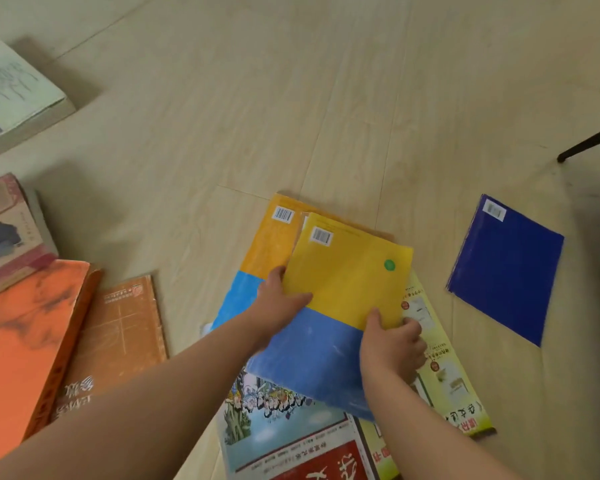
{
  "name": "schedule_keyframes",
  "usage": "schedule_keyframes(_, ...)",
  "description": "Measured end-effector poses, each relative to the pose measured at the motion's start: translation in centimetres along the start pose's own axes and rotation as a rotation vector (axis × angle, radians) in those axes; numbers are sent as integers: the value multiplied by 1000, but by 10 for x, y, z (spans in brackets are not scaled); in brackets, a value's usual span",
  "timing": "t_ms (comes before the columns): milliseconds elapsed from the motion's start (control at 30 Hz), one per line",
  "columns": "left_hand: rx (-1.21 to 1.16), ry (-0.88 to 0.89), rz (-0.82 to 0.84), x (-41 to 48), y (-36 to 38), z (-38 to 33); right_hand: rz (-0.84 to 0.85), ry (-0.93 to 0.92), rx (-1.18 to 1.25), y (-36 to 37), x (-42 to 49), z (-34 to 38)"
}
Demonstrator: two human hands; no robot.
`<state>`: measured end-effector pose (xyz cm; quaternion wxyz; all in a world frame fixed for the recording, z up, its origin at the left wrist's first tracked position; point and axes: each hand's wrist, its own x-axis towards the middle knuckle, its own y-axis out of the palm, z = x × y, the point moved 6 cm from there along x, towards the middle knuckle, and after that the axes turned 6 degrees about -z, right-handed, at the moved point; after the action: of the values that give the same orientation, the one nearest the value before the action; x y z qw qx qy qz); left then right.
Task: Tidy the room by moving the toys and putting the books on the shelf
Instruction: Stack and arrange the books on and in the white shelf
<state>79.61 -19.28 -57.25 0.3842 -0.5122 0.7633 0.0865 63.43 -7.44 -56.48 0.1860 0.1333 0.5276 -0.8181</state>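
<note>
Yellow-and-blue book lies on top of a pile on the floor with the left hand and the right hand each clamped on an edge of it, while the dark blue book and orange books lie around, none on a shelf yet.

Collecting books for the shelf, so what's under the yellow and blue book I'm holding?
A matching yellow and blue book pokes out left, a cartoon-cover book below, a yellow-green book right. The held book covers their middles, so anything more beneath is hidden.
</note>
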Motion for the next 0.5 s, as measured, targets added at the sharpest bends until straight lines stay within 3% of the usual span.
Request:
schedule_keyframes(133, -48, -100, -8, -9, -15, 8, 106, 105, 84, 4, 2, 2)
schedule_keyframes(300, 541, 97, -290, -7, -49, -11, 242, -9, -2, 14, -10, 26)
schedule_keyframes(400, 513, 11, -268, 3, -57, -7, 222, -109, -84, 15, -17, 37)
schedule_keyframes(500, 392, -16, -161, 9, -51, -2, 259, -82, 20, 20, -28, 32)
